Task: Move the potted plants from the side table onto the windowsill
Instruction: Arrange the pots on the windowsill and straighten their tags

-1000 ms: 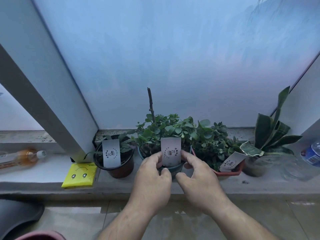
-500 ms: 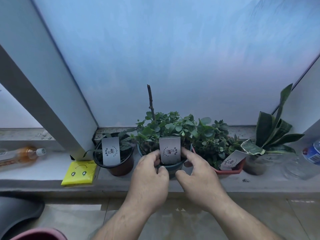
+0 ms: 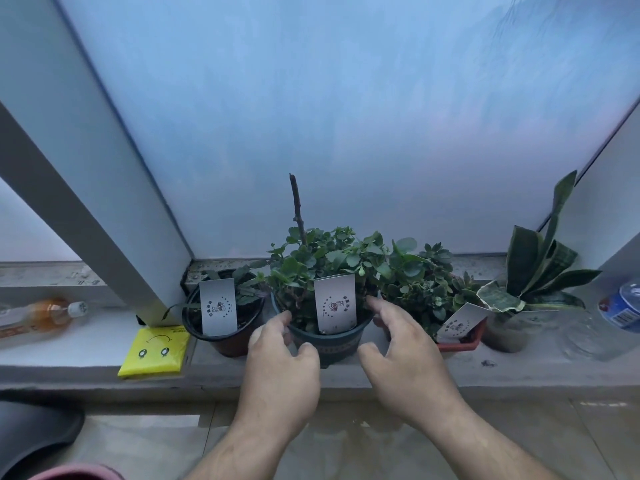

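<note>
Dark-green pot (image 3: 329,341) sits on the windowsill (image 3: 415,375) between its neighbours; left hand (image 3: 280,372) and right hand (image 3: 405,362) flank it, fingers spread loose, barely touching. Placing step looks done; next, pull both hands clear without catching leaves.

Two bare forearms rise from the lower edge, each ending in a bare hand: the left hand (image 3: 282,372) and the right hand (image 3: 405,367). No sleeves, gloves, rings or watch show. The fingers (image 3: 382,308) have short nails. Faint hair lies along both forearms, and the knuckles are creased.
</note>
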Motion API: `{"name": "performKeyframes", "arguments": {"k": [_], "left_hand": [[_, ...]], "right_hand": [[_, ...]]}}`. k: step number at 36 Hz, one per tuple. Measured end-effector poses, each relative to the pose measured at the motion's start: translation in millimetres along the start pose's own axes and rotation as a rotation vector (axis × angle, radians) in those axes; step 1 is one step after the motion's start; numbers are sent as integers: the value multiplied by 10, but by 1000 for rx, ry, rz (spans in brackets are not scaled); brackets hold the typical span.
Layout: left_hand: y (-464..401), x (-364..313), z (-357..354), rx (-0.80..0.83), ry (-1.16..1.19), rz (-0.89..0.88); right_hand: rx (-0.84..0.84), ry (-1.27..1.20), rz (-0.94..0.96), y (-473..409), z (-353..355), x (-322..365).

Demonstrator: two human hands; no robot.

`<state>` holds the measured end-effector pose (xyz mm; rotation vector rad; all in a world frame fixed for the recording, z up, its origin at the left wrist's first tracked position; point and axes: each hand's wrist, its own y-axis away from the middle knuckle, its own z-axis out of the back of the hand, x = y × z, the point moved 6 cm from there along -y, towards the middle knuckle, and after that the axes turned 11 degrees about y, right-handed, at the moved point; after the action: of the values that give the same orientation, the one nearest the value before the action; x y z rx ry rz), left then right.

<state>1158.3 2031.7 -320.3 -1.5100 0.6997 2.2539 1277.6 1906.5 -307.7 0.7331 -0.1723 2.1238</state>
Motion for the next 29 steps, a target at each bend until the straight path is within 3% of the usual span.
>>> {"name": "performKeyframes", "arguments": {"k": [8, 14, 21, 24, 29], "left_hand": [[127, -199, 18, -19, -58, -109], [280, -299, -301, 165, -8, -228], [369, -262, -791, 351, -86, -240], [407, -248, -966, 404, -118, -238], [477, -223, -1128, 417, -149, -230]], "right_hand": [[-35, -102, -23, 31, 68, -45], [-83, -210, -31, 60, 384, -248], [-347, -152, -178, -38, 1164, -911], [-315, -187, -283, 16, 1245, -1160], [-113, -512, -478, 79, 927, -1595]]}}
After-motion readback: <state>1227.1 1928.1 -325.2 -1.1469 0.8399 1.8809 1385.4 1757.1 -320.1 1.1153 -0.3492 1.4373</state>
